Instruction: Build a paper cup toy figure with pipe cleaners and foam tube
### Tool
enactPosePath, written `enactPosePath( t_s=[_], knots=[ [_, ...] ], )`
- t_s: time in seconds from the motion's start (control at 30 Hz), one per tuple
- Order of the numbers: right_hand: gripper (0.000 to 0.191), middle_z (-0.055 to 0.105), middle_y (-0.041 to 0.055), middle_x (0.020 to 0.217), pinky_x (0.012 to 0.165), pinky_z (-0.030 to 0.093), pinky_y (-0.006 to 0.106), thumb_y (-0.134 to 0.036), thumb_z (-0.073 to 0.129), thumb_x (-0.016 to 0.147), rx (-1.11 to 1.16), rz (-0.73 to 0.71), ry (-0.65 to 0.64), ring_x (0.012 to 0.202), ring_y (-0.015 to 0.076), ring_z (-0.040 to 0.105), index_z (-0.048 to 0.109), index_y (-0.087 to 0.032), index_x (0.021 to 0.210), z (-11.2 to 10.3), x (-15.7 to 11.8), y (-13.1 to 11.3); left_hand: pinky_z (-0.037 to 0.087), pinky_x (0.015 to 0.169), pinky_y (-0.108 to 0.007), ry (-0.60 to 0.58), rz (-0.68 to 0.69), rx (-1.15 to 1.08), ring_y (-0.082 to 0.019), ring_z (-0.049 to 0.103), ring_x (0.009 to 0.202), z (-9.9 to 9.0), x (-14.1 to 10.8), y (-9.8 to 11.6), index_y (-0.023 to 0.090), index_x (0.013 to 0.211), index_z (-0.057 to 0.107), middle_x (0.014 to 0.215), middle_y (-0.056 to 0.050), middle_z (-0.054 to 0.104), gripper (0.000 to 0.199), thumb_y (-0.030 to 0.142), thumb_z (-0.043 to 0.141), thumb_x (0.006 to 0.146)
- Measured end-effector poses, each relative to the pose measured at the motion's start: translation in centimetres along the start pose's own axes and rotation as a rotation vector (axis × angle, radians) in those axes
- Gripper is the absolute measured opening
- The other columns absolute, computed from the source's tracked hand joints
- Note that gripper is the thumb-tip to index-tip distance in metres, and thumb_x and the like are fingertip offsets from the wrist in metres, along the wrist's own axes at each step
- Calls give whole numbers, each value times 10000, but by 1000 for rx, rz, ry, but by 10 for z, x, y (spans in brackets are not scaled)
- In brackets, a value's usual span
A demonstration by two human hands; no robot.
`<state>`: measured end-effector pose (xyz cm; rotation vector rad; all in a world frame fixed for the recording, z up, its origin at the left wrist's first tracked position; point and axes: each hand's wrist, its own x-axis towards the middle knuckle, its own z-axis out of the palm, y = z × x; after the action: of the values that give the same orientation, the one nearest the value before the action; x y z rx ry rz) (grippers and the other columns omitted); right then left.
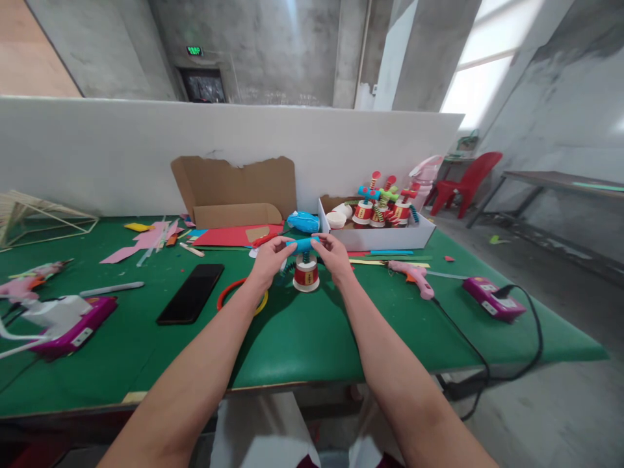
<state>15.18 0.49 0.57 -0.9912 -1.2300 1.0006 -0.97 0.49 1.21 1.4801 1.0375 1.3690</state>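
A red and white paper cup (306, 275) stands upside down on the green table in front of me. Above it sits a blue roll (303, 245), joined to the cup by a dark coiled spring. My left hand (271, 259) pinches the left end of the roll, and my right hand (333, 255) grips its right end. Another dark green coil shows beside the cup, close to my left fingers.
Behind on the right, a white box (385, 240) holds several similar cup figures. A pink glue gun (413, 275) with its cable lies right. At left are a black phone (191, 294), coloured paper and a purple power block (78, 328). A red ring (225, 294) lies near my left forearm.
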Motion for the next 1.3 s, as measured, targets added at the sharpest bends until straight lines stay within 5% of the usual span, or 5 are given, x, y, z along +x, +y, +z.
enactPosePath(
  t_s=[1.3],
  knots=[
    [425, 639, -5, 768, 688, 486, 285, -428, 678, 664, 22, -34, -7, 736, 155, 592, 607, -202, 1016, 1, 1, 3, 480, 744, -332, 10, -5, -9, -187, 595, 742, 0, 1, -2, 160, 842, 650, 738, -23, 656, 496, 560, 751, 568]
  ],
)
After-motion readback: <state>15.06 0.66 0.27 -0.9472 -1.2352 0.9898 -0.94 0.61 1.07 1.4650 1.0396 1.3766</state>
